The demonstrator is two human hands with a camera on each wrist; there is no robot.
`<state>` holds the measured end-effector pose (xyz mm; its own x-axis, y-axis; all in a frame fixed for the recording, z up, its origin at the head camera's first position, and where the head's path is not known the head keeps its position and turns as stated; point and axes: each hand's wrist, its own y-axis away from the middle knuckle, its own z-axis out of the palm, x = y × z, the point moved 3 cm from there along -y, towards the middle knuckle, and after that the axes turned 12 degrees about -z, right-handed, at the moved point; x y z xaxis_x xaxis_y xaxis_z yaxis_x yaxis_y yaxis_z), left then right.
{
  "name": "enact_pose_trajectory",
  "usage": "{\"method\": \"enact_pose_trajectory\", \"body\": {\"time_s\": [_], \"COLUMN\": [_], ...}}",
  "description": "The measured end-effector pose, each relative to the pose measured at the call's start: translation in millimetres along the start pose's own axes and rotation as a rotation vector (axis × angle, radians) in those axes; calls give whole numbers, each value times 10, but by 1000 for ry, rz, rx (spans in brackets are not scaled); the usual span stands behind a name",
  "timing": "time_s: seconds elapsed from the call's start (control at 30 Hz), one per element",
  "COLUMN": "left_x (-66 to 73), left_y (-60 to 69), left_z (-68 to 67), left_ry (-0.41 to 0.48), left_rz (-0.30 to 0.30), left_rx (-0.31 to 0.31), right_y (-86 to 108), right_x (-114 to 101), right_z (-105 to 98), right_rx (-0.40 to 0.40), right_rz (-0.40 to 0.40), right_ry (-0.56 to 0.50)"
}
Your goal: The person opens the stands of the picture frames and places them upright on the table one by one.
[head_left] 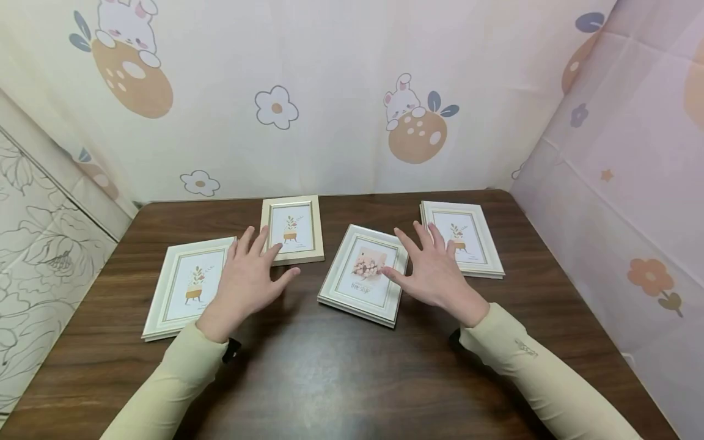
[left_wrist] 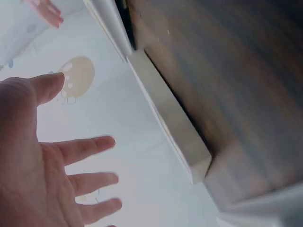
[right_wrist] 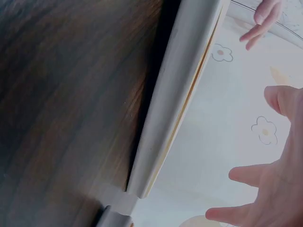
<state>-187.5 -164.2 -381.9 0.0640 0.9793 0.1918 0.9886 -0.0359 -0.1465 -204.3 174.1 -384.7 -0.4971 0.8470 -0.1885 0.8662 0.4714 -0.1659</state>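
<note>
Four picture frames lie face up on the brown wooden table. My left hand, fingers spread, is above the right edge of the left white frame, near the cream frame at the back. Spread likewise, my right hand is between the tilted white frame with a pink flower picture and the right white frame. Both wrist views show the hands raised off the frames, holding nothing. A plant-pot picture fills each of the other frames.
Behind the table hangs a pale curtain printed with rabbits and flowers. Another printed cloth borders the right side. A line-drawn floral panel stands at the left.
</note>
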Motion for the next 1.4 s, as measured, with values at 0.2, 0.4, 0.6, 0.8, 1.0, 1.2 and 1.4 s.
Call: {"method": "enact_pose_trajectory", "body": {"time_s": [0.2,0.4,0.6,0.8,1.0,1.2,1.4], "left_x": [-191,-374,-580,-826,-1092,-1348,-1611], "left_y": [-12,-2,-20,-22,-61,-105,-143], "left_z": [-80,-153,-302,-454,-507,-522,-483], "left_ry": [95,174,181,181,171,155,165], "left_rz": [15,-46,-67,-107,-132,-163,-173], "left_rx": [86,52,36,27,18,-19,-91], "right_y": [31,56,87,101,141,185,227], "right_x": [6,-34,-59,-43,-45,-93,-158], "right_z": [28,41,64,85,108,118,125], "right_rx": [20,54,82,103,138,130,116], "right_rz": [-17,-21,-39,-30,-51,-59,-79], "right_ry": [-80,-145,-194,-249,-307,-362,-395]}}
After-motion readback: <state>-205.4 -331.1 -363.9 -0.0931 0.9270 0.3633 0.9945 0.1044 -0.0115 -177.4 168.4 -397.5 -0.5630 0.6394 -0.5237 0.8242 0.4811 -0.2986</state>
